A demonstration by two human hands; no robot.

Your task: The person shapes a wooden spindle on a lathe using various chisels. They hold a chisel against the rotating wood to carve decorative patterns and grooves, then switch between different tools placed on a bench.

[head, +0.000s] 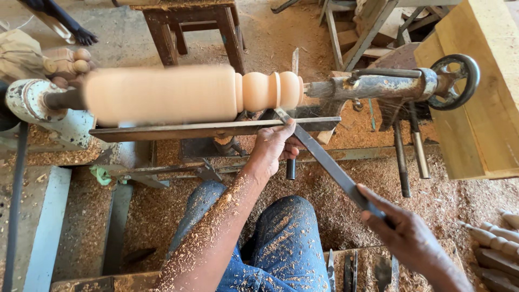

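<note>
A pale wooden spindle (pixel 162 93) spins on a lathe, with rounded beads turned at its right end (pixel 270 90). A long flat metal chisel (pixel 330 165) lies across the metal tool rest (pixel 178 131), its tip close to the beads. My left hand (pixel 273 147) presses the blade down on the rest near the tip. My right hand (pixel 403 230) grips the chisel's handle end at the lower right. My left forearm is covered in wood shavings.
The tailstock with its hand wheel (pixel 457 81) holds the spindle's right end. A thick timber plank (pixel 476 97) stands at the right. Finished turned spindles (pixel 494 243) lie at the lower right. Spare chisels (pixel 351 267) rest by my knees. Sawdust covers the floor; a wooden stool (pixel 194 27) stands behind.
</note>
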